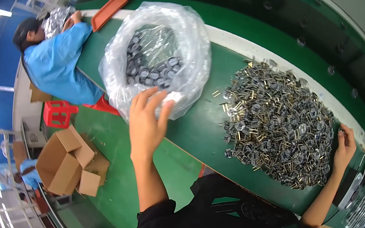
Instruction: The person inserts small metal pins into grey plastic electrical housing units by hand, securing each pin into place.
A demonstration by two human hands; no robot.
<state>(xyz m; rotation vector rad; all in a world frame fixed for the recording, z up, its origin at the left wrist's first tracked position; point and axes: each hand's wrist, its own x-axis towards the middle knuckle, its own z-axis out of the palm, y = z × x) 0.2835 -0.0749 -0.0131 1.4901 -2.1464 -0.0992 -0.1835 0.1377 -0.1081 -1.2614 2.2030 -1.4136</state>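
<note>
At the near rim of a clear plastic bag (199, 39), my left hand (145, 122) is open, with thumb and fingers spread. Whether its fingertips touch the plastic, I cannot tell. Inside the rolled-down bag lie several dark grey round parts (157, 72). To the right, a large heap of small dark parts with brass-coloured metal pins (285, 126) spreads over the green tabletop. Beyond the right side of that heap is my right hand (344, 150), its fingers curled together near a tiny object too small to name.
An orange tray (110, 11) lies at the far left of the green bench (190, 134). A co-worker in a blue smock (57, 62) leans there over a silvery bag (57, 21). Open cardboard boxes (73, 162) and a red stool (59, 113) stand on the floor to the left.
</note>
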